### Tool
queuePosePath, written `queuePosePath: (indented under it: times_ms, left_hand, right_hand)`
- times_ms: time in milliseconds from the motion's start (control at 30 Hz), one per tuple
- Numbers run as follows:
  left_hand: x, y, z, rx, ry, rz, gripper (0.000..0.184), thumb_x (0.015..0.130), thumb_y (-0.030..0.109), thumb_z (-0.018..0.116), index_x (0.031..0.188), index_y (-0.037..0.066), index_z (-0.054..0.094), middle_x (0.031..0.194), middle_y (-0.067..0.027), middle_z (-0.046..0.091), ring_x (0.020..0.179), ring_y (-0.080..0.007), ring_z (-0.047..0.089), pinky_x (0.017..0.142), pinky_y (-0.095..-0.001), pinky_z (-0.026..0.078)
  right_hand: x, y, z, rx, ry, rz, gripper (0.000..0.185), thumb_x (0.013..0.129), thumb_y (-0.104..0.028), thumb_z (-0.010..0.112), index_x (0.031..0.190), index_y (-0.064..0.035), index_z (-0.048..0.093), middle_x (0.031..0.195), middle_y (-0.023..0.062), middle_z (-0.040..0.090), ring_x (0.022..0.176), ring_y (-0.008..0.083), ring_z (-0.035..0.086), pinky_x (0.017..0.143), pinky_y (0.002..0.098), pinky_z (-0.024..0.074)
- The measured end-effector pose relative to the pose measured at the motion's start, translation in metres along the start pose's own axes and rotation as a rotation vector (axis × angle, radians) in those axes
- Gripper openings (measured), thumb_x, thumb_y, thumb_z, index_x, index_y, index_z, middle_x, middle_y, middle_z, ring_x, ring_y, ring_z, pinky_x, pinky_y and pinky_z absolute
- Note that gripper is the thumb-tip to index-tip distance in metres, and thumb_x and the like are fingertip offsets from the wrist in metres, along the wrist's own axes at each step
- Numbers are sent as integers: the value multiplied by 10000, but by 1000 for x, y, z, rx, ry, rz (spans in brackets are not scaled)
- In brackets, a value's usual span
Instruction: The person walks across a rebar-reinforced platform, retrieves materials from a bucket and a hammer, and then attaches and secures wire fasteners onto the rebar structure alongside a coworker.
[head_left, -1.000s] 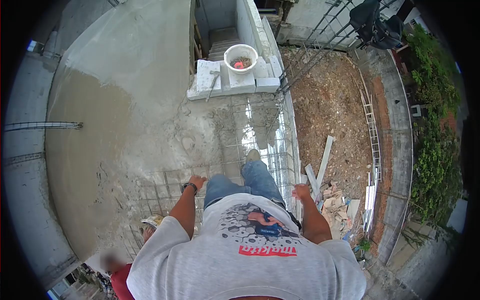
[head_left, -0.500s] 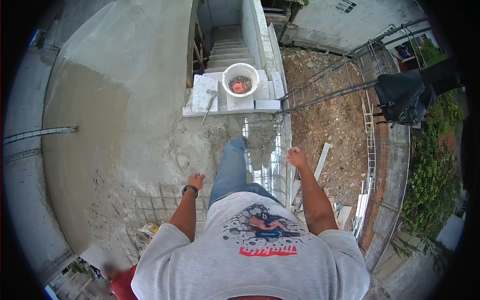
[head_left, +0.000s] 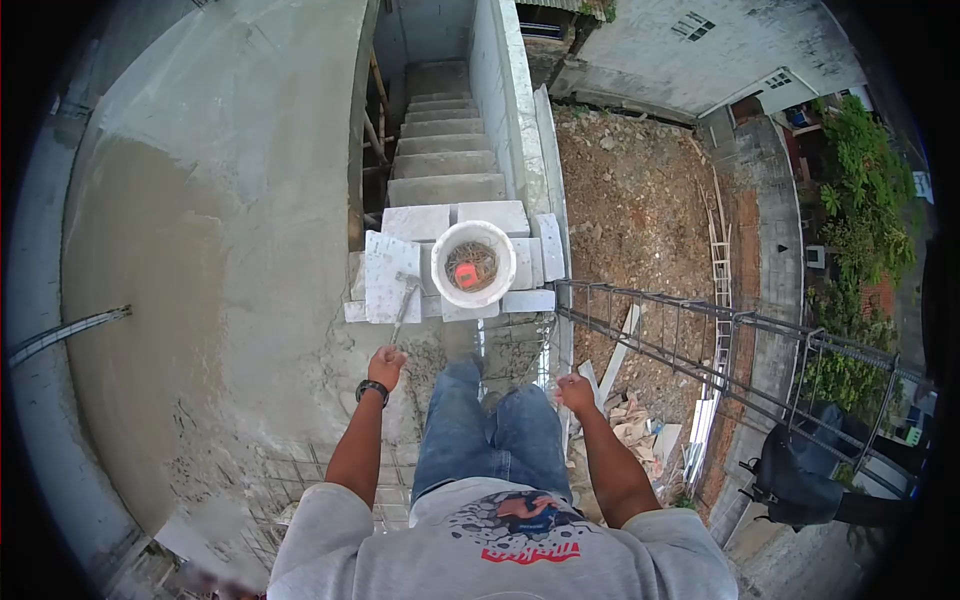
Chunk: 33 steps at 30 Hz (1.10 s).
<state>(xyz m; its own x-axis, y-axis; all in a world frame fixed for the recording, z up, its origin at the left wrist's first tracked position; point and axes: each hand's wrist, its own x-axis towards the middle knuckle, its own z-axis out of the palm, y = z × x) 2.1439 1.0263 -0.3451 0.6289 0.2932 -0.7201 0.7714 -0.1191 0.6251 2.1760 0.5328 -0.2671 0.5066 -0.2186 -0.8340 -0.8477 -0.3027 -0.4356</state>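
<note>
My left hand (head_left: 385,367) hangs loosely curled, with nothing visible in it. It appears just below the handle end of a hammer (head_left: 405,300); I cannot tell whether they touch. The hammer lies on a pale block (head_left: 385,262). To its right, a white bucket (head_left: 438,275) stands on more blocks and holds a tangle of brownish thin pieces, with a red tape measure (head_left: 466,274) on top. My right hand (head_left: 574,392) is curled too, near the slab edge, and nothing shows in it.
Concrete stairs (head_left: 447,165) drop away behind the blocks. Rough wet concrete (head_left: 340,370) and exposed rebar mesh lie around my legs. A rebar cage (head_left: 680,340) juts out at the right, over rubble ground (head_left: 630,200) beyond the slab edge.
I have stepped forward, and the blocks, hammer and bucket appear closer. My left hand now appears beside the hammer's handle end. The rebar cage has swung lower in view.
</note>
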Motion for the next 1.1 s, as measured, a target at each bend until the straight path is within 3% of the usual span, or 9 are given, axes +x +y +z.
queuePosePath:
  times_ms: [233, 400, 533, 600, 667, 733, 800, 933, 1100]
  left_hand:
    - [99, -5, -5, 253, 71, -71, 636, 834, 385, 792, 1279, -37, 622, 1168, -210, 730, 1095, -303, 706, 968, -377, 534]
    - [166, -27, 11, 563, 139, -110, 662, 824, 329, 807, 1344, -10, 576, 1262, -248, 660, 1194, -377, 632, 1051, -449, 493]
    - [198, -21, 32, 715, 258, -192, 725, 888, 313, 746, 1493, 62, 434, 1521, -204, 432, 1365, -389, 465, 1093, -490, 456]
    - [223, -41, 45, 745, 258, -286, 677, 913, 345, 712, 1473, 72, 448, 1506, -191, 436, 1337, -385, 500, 1073, -495, 473]
    - [233, -41, 57, 749, 100, -412, 603, 924, 372, 691, 1412, 80, 490, 1432, -189, 477, 1265, -386, 570, 1034, -497, 498]
    - [233, -45, 72, 843, 231, -286, 441, 916, 353, 695, 1246, 97, 555, 1256, -160, 579, 1118, -371, 653, 934, -492, 529]
    - [241, -60, 80, 910, 177, -216, 416, 910, 329, 697, 1219, 92, 555, 1227, -153, 598, 1110, -362, 654, 921, -492, 530]
    - [228, -46, 81, 920, 182, -70, 335, 933, 265, 639, 1175, 61, 532, 1126, -202, 637, 1061, -396, 660, 862, -499, 551]
    - [239, -56, 86, 847, 135, -144, 250, 956, 209, 582, 1161, 66, 562, 1152, -184, 646, 1051, -381, 677, 906, -502, 544]
  right_hand:
    - [53, -84, 81, 56, -222, -100, 266, 994, -259, 663, 1050, 1, 663, 800, 82, 696, 653, 138, 654, 609, 292, 541]
    - [104, -46, 139, 11, -378, 2, 266, 1000, -266, 667, 1061, -7, 668, 824, 84, 698, 682, 136, 661, 629, 283, 546]
    - [99, 25, 134, -73, -457, 146, 271, 998, -268, 677, 1078, -9, 671, 853, 101, 702, 706, 154, 671, 654, 280, 572]
    - [97, 49, 124, -48, -470, 206, 246, 1000, -252, 672, 1082, -20, 669, 857, 102, 705, 687, 160, 671, 649, 278, 571]
    - [97, 50, 112, 31, -425, 324, 235, 1004, -252, 663, 1073, -28, 664, 858, 100, 706, 683, 160, 673, 642, 279, 570]
    - [106, 43, 99, 68, -369, 428, 229, 1006, -256, 656, 1064, -35, 658, 855, 97, 707, 674, 159, 671, 632, 280, 568]
    - [122, 31, 94, 58, -319, 520, 228, 1008, -264, 650, 1056, -40, 652, 848, 93, 708, 660, 155, 666, 621, 281, 563]
    - [150, 22, 112, -41, -289, 322, 245, 1002, -278, 655, 1055, -38, 643, 829, 85, 708, 625, 138, 647, 604, 280, 552]
    - [148, -11, 151, 51, -386, 224, 252, 998, -284, 667, 1048, -38, 643, 833, 76, 708, 646, 131, 651, 626, 281, 554]
